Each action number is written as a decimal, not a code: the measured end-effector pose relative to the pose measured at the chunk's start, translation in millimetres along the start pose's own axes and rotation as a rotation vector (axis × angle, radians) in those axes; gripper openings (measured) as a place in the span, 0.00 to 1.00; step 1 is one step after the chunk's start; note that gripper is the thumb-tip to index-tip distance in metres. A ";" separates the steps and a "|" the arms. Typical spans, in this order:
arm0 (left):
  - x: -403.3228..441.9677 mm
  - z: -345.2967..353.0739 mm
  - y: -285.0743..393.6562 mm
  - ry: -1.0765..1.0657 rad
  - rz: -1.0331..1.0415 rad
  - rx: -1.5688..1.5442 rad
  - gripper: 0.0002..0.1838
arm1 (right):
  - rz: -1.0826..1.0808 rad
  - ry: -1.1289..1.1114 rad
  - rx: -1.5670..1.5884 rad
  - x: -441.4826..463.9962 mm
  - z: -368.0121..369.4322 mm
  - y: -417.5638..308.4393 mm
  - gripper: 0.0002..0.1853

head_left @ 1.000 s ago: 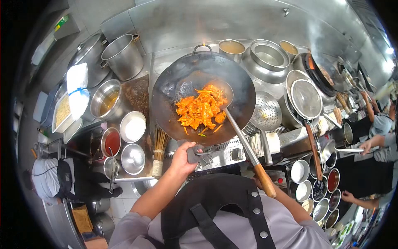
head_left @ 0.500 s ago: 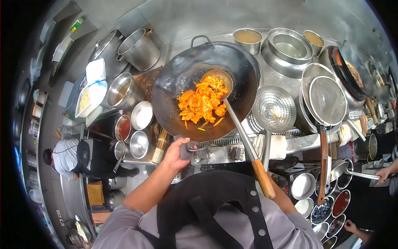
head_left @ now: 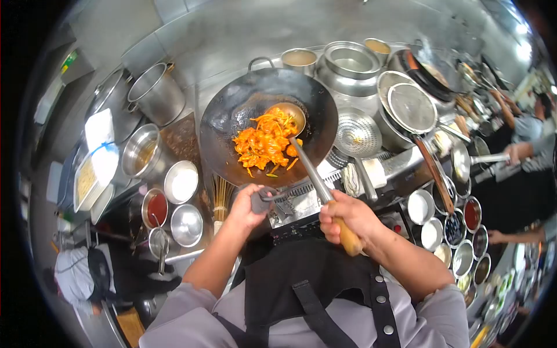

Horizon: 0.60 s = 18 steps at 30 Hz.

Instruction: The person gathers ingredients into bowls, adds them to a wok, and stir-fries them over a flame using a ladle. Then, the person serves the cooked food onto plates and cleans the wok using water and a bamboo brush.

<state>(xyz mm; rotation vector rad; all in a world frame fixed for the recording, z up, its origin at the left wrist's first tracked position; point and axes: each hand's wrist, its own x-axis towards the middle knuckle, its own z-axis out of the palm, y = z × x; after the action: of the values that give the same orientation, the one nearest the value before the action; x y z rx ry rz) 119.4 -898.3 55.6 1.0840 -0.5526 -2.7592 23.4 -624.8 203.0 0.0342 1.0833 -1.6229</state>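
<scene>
My left hand (head_left: 246, 209) is closed on the near handle of a large dark wok (head_left: 223, 113), with a grey cloth (head_left: 263, 200) between hand and handle. In the wok lies a heap of orange, sauce-coated pieces and strips of food (head_left: 261, 145). My right hand (head_left: 349, 219) is wrapped round the wooden grip of a metal ladle (head_left: 312, 173). The ladle's bowl rests inside the wok, against the right side of the food. Its shaft slants over the near rim towards me.
Right of the wok are a perforated skimmer (head_left: 351, 134), mesh strainers (head_left: 412, 108) and a metal pot (head_left: 351, 61). On the left stand bowls of red sauce (head_left: 156, 207) and white powder (head_left: 181, 181), and a bamboo brush (head_left: 221, 197). Co-workers (head_left: 522, 159) stand right and left (head_left: 81, 272).
My right hand, hidden before, has come up and taken hold of the ladle's wooden grip. The view has swung to the right. My left hand stays on the wok handle.
</scene>
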 end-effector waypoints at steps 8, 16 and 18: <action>-85.3 -6.9 13.0 -0.165 -0.093 0.066 0.09 | -0.238 -0.222 0.545 -98.0 59.8 77.5 0.22; -168.9 10.7 -40.4 -0.400 -0.426 0.358 0.07 | -0.587 0.013 0.458 -207.0 78.4 201.7 0.27; -188.5 13.4 -70.7 -0.428 -0.544 0.501 0.05 | -0.660 0.139 0.483 -244.4 88.8 238.6 0.22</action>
<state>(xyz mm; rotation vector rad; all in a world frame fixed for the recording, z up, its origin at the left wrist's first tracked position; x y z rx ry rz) 250.0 -782.6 157.1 0.7939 -1.2165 -3.4780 345.5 -484.9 237.9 0.1192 0.8186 -2.4861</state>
